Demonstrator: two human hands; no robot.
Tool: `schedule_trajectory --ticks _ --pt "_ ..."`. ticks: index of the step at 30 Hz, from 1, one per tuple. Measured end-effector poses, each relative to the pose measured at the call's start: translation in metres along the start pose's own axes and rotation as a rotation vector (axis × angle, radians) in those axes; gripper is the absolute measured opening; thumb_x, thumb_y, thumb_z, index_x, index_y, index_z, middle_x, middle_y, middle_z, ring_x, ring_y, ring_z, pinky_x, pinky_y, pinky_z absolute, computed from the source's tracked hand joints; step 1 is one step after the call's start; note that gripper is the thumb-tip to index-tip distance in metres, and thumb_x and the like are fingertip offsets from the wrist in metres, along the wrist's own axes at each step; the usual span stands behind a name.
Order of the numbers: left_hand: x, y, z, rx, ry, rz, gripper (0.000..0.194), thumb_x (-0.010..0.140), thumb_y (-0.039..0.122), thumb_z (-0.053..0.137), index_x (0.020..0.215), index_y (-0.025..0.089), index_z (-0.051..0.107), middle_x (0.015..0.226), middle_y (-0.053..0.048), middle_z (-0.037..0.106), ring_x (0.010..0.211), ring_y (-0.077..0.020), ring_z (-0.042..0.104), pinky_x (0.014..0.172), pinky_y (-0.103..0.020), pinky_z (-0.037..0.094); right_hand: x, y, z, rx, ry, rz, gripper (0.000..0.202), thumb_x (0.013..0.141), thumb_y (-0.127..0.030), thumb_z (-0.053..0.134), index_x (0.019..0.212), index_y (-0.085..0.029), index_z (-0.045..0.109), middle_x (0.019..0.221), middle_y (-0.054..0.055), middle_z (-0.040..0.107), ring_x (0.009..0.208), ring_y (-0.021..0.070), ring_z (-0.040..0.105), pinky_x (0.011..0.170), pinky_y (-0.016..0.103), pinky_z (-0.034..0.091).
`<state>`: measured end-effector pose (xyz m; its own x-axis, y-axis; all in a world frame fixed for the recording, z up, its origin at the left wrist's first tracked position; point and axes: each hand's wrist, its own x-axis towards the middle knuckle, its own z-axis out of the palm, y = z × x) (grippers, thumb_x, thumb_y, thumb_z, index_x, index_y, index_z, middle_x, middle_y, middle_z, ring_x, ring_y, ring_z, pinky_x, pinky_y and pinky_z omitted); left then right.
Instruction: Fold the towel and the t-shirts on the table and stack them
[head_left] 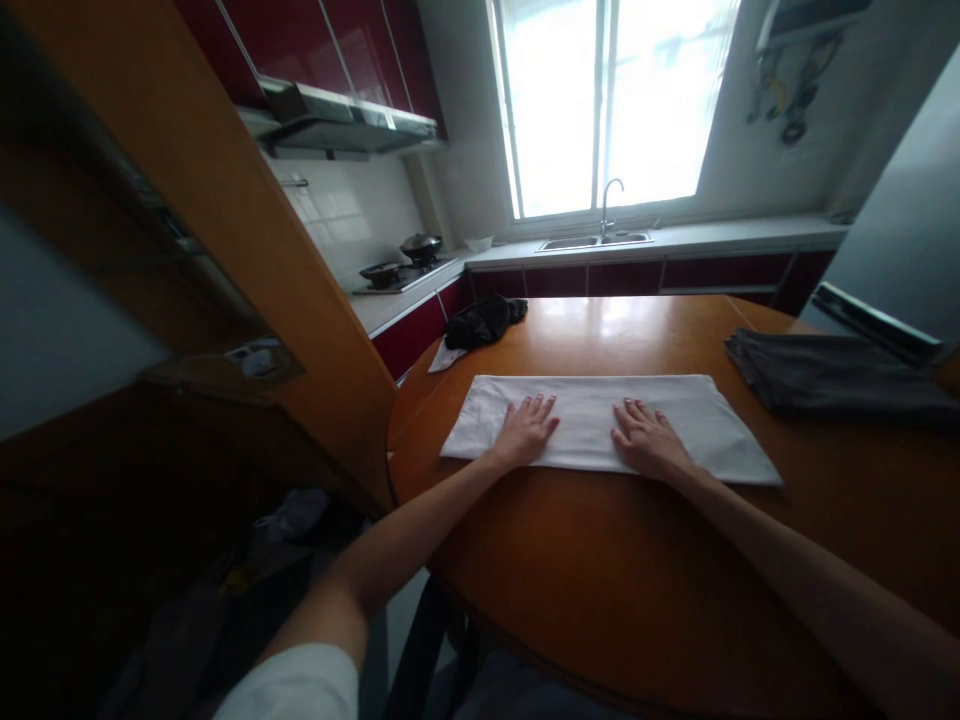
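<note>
A white folded cloth (585, 415) lies flat on the round wooden table (585, 560), wider than it is deep. On its left half my left hand (525, 432) rests palm down with the fingers spread. My right hand (649, 440) lies the same way right of the cloth's middle, fingers apart and pointing away from me. Both hands touch the cloth's top, and neither grips it. What kind of cloth article it is, I cannot tell.
Dark grey folded fabric (840, 375) lies on the table's right side. A black bundle (486, 322) sits at the far left edge. Behind are a counter with a sink (592, 242) and a stove with a lidded pan (421, 245). A wooden frame (300, 260) stands at left.
</note>
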<state>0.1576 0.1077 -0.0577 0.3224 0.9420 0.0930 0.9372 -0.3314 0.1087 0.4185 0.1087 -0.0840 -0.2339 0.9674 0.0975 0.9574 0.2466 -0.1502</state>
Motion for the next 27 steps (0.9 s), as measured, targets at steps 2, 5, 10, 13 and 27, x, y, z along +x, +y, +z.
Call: schedule_trajectory --ticks 2,5,10,13,27 --pt "-0.018 -0.036 -0.007 0.04 -0.014 -0.115 0.06 0.107 0.046 0.021 0.161 0.02 0.026 0.166 -0.01 0.025 0.154 -0.03 0.022 0.122 -0.059 0.017 0.001 0.001 0.001 0.004 0.006 -0.004 0.062 0.1 -0.041 0.033 0.156 -0.014 0.037 0.166 0.014 0.026 0.153 0.0283 0.022 0.122 0.051 0.019" --pt "-0.039 -0.076 -0.015 0.114 -0.024 -0.2 0.062 0.107 0.046 0.023 0.159 0.014 0.03 0.166 -0.013 0.023 0.155 -0.0301 0.019 0.124 -0.057 0.014 0.001 0.001 0.002 0.004 0.002 -0.005 0.062 0.1 -0.041 0.033 0.156 -0.014 0.037 0.166 0.015 0.026 0.153 0.0287 0.022 0.122 0.051 0.019" --pt "-0.038 -0.088 -0.02 0.097 -0.078 -0.248 0.066 0.106 0.051 0.022 0.16 0.013 0.027 0.167 -0.014 0.019 0.155 -0.0321 0.017 0.122 -0.062 0.014 -0.001 0.002 0.0 0.019 -0.016 0.013 0.063 0.1 -0.041 0.033 0.157 -0.014 0.035 0.166 0.014 0.024 0.154 0.0279 0.02 0.122 0.051 0.018" --pt "-0.012 -0.063 -0.02 0.099 0.023 -0.2 0.068 0.105 0.051 0.023 0.159 0.01 0.028 0.167 -0.017 0.021 0.155 -0.0342 0.016 0.122 -0.062 0.013 0.005 -0.002 -0.003 0.039 -0.02 0.034 0.065 0.1 -0.041 0.033 0.158 -0.013 0.031 0.167 0.015 0.022 0.154 0.0276 0.02 0.122 0.053 0.019" --pt "0.09 0.046 0.027 -0.004 0.021 0.117 0.056 0.104 0.035 0.028 0.158 0.018 0.034 0.165 -0.009 0.029 0.153 -0.0316 0.023 0.122 -0.057 0.022 0.072 -0.027 0.002 0.035 -0.006 -0.013 0.061 0.102 -0.029 0.026 0.158 -0.007 0.029 0.167 0.014 0.021 0.155 0.0259 0.017 0.123 0.051 0.013"
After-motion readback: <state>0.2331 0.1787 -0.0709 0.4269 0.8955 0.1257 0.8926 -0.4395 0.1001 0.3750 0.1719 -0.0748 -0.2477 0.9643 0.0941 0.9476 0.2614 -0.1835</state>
